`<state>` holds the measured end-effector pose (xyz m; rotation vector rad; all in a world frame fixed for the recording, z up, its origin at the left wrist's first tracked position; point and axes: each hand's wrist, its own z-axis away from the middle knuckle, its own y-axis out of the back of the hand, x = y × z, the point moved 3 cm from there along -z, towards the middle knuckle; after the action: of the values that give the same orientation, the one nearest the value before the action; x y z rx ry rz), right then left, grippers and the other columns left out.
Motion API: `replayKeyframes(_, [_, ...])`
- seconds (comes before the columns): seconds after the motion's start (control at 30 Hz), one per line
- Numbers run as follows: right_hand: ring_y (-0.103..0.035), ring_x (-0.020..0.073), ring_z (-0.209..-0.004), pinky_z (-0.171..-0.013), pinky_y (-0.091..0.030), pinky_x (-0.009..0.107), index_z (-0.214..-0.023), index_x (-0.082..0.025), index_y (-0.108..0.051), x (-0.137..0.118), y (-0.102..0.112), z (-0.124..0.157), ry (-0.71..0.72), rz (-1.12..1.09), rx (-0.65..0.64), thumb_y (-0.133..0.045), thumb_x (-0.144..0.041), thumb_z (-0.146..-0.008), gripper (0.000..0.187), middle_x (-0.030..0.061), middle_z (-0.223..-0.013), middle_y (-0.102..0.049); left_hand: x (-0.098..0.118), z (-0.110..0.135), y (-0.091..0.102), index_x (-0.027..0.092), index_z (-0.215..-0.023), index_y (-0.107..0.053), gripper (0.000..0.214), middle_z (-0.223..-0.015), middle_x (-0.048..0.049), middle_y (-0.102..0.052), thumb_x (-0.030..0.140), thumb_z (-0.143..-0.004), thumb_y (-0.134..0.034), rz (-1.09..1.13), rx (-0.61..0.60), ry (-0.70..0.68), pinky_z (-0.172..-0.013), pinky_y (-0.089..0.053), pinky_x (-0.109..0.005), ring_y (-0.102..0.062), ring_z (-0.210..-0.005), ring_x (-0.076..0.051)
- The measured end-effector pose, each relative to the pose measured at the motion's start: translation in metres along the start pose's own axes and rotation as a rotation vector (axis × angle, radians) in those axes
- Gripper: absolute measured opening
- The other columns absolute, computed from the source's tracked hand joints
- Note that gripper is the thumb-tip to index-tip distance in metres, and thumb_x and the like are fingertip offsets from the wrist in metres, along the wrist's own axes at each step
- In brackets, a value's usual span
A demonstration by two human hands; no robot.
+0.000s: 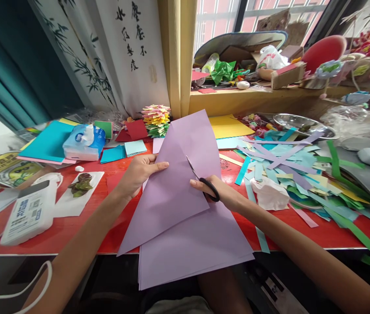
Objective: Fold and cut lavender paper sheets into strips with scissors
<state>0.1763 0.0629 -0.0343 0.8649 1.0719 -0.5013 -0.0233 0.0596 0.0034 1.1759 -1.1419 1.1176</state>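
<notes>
A large lilac paper sheet point(185, 209), folded over into a triangle flap, lies over the red table's point(73, 226) front edge. My left hand point(139, 172) pinches the flap's left edge, thumb on top. My right hand point(219, 194) is closed on black-handled scissors point(204, 181), whose blades point up-left into the fold of the paper.
Several coloured paper strips and scraps point(299, 174) pile up at the right. A tissue pack point(83, 141) on teal paper, a white box point(29, 213) and a stack of folded paper point(156, 120) sit left and back. A metal bowl point(299, 124) stands near the cluttered windowsill.
</notes>
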Motion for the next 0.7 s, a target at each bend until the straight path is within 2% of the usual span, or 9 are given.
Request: replayKeyframes(0.7, [-0.021,0.0074,-0.048,-0.047,-0.011,0.026,-0.053,-0.02,-0.026,0.0028,-0.0012,0.0009,-0.025,-0.103,0.032,-0.057,-0.063,-0.068,0.055,-0.0055,-0.053,-0.023,-0.0005,-0.0003,0.0019,0.017,-0.101,-0.066,0.046,-0.093,-0.0059,-0.07,0.039,-0.062,-0.073,-0.002,0.017,-0.018,-0.067,-0.055,-0.03,-0.065,-0.078,-0.022])
